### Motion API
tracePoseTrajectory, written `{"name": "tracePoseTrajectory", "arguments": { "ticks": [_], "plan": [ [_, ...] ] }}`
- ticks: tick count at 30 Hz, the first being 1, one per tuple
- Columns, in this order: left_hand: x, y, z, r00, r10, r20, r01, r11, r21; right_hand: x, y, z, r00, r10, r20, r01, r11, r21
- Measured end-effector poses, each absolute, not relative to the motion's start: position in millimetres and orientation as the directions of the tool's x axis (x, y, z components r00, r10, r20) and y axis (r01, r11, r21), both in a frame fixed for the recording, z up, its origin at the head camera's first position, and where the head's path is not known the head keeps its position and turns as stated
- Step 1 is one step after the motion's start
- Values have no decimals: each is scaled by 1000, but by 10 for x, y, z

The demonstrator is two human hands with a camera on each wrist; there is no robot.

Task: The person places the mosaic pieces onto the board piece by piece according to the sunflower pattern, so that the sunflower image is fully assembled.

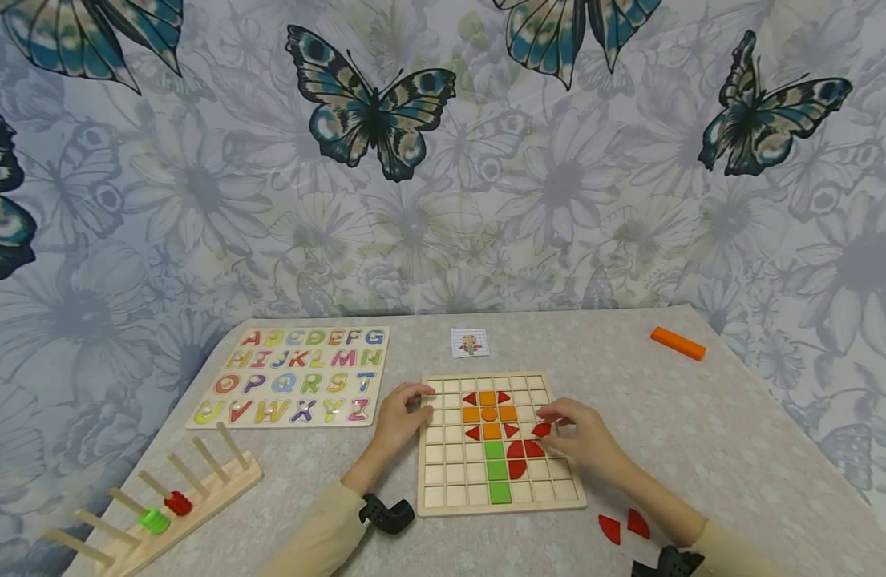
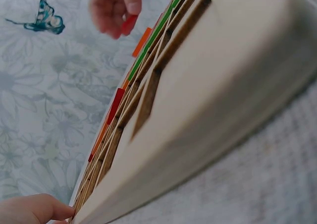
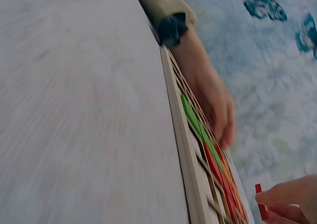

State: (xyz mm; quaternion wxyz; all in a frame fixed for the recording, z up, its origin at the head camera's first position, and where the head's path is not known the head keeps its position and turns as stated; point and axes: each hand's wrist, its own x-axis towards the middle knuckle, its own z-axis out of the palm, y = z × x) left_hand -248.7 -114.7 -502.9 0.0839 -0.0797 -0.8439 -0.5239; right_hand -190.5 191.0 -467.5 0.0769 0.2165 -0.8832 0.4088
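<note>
A wooden grid board (image 1: 450,473) lies on the table with a flower made of orange, red and green pieces (image 1: 495,437) set into its cells. My left hand (image 1: 419,402) rests on the board's upper left edge, fingers lying over the frame. My right hand (image 1: 552,425) hovers over the right side of the board and pinches a small red piece (image 1: 541,429) between thumb and fingers. The left wrist view shows the board's edge (image 2: 223,85) up close and the red piece (image 2: 130,23) in the right hand's fingertips. It shows again as the red piece (image 3: 259,201) in the right wrist view.
Two loose red pieces (image 1: 623,526) lie near the right forearm. A small picture card (image 1: 470,343) sits behind the board, an alphabet puzzle (image 1: 291,375) to its left, an orange block (image 1: 677,343) at the far right. A wooden peg rack (image 1: 161,497) stands front left.
</note>
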Motion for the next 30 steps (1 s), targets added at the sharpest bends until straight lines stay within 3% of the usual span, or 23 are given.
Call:
{"name": "tracePoseTrajectory", "arguments": {
  "ticks": [5, 11, 20, 30],
  "plan": [
    [-2497, -1158, -5035, -968, 55, 243, 243, 433, 868, -1971, 1464, -4657, -835, -474, 281, -509, 469, -721],
    [-2490, -1160, -5037, -967, 56, 247, 247, 426, 871, -2010, 1059, -4693, -790, -565, 237, -520, 416, -746],
    [-2479, -1158, -5025, -963, 63, 263, 263, 438, 860, -2036, 849, -4761, -764, -601, 235, -539, 395, -744],
    [-2479, -1150, -5026, -966, 56, 251, 249, 439, 863, -2034, 823, -4775, -783, -588, 203, -499, 398, -770]
  ]
}}
